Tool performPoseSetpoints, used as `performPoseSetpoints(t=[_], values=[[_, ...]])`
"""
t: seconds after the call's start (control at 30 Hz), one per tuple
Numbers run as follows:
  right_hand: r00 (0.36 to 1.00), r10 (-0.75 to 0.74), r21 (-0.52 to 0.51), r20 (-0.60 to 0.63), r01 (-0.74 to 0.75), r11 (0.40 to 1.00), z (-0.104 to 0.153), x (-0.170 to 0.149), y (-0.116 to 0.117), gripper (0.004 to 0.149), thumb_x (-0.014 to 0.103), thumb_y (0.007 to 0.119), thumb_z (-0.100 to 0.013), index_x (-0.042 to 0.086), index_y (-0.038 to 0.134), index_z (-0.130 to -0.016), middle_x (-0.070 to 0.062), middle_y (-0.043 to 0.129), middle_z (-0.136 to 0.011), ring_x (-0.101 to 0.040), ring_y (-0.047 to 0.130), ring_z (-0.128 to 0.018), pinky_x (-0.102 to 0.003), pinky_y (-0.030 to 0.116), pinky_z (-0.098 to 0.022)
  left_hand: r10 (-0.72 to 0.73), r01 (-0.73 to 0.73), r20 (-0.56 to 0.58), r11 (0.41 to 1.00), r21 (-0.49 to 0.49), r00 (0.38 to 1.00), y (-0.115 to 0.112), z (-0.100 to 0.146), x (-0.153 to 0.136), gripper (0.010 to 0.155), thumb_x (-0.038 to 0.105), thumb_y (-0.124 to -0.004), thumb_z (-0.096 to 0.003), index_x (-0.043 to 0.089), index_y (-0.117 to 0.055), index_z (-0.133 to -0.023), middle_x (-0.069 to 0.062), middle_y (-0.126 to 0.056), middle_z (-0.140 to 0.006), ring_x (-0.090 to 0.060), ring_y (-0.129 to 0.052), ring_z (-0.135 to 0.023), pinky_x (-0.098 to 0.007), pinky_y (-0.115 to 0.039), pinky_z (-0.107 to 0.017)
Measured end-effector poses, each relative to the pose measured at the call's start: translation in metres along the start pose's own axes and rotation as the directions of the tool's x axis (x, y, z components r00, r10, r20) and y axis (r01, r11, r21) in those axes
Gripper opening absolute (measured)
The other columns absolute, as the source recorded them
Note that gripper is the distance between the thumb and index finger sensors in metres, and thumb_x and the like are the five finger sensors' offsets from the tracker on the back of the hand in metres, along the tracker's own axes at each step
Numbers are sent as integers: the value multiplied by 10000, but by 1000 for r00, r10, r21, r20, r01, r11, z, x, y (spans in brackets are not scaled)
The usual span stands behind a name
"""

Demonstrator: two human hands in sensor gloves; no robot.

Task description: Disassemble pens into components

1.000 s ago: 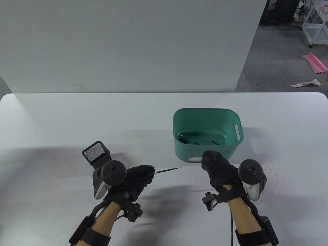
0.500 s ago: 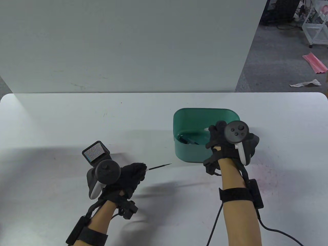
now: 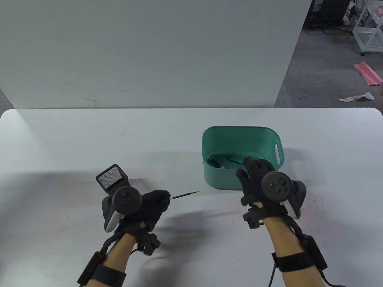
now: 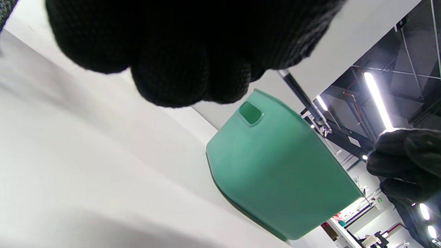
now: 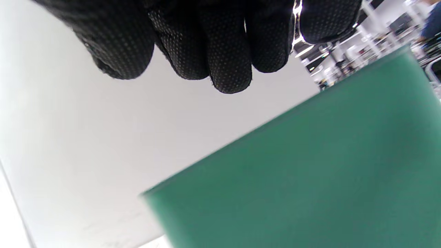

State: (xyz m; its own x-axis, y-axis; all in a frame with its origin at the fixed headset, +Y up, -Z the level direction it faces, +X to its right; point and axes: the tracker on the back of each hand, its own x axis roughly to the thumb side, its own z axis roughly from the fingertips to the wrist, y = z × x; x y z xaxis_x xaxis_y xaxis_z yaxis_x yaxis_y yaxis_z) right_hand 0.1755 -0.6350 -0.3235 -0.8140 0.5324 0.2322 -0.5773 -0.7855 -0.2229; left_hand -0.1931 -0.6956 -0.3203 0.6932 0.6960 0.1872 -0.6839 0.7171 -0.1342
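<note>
**Stripping a pen: the refill in one hand, parts in the basket**

Holding the thin black pen refill (image 3: pixel 185 195) pinched at its end in our curled left hand (image 3: pixel 151 207), we keep it low over the white table (image 3: pixel 59 143), its fine tip pointing right toward the teal plastic basket (image 3: pixel 270 140). Our right hand (image 3: pixel 257 182) hovers at the basket's near rim with fingers spread and relaxed, holding nothing that we can see. Inside the basket lie several dark and pale pen parts (image 3: pixel 223 163), too small to tell apart.

We judge that one pen is mostly taken apart: the refill is out and not yet put away. The next move likely calls for carrying the refill across the short gap and dropping it in with the other pieces, or bringing the free right hand over to pull off anything left on it. The refill is slender and held by one end, so a steady pinch matters.

A small black device with a speckled grey screen (image 3: pixel 111 177) stands on the table just behind our left hand. Behind the table rises a plain white panel (image 3: pixel 149 53); to its right we see grey floor with a pink scrap (image 3: pixel 368 73), crumpled white paper (image 3: pixel 357 97) and a white cart (image 3: pixel 369 27).
</note>
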Motion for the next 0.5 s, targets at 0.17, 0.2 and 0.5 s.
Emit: performPoseSetpoints(t=[0.17,0.2,0.5], values=[[994,58,83,93,-66,994,29,-3,20,566,478,733,-547,129,671,-990,-188,744,-976,-476,607,-968,-689,503,-689,-12,12,-6,1000,-4,1000,-3,0,0,410,440,-799,-509,253,-852,-870,-39,-1021,-697,-200,-1074,-494,-495,-888,-438],[993,66,93,101,-76,993,32,-4,23,570,481,732,-547,131,669,-993,-192,732,-989,-477,595,-976,-694,493,-691,-12,12,-7,1000,-4,1000,-3,0,0,409,440,-798,-509,255,-852,-870,-39,-1020,-697,-201,-1074,-494,-494,-888,-438],[992,94,219,89,-112,969,45,-15,47,607,493,714,-552,141,617,-1037,-202,612,-1088,-485,471,-1028,-724,405,-696,-3,3,-53,1000,2,999,-6,-5,4,406,388,-757,-532,263,-799,-917,-47,-978,-768,-205,-1050,-562,-494,-873,-477]])
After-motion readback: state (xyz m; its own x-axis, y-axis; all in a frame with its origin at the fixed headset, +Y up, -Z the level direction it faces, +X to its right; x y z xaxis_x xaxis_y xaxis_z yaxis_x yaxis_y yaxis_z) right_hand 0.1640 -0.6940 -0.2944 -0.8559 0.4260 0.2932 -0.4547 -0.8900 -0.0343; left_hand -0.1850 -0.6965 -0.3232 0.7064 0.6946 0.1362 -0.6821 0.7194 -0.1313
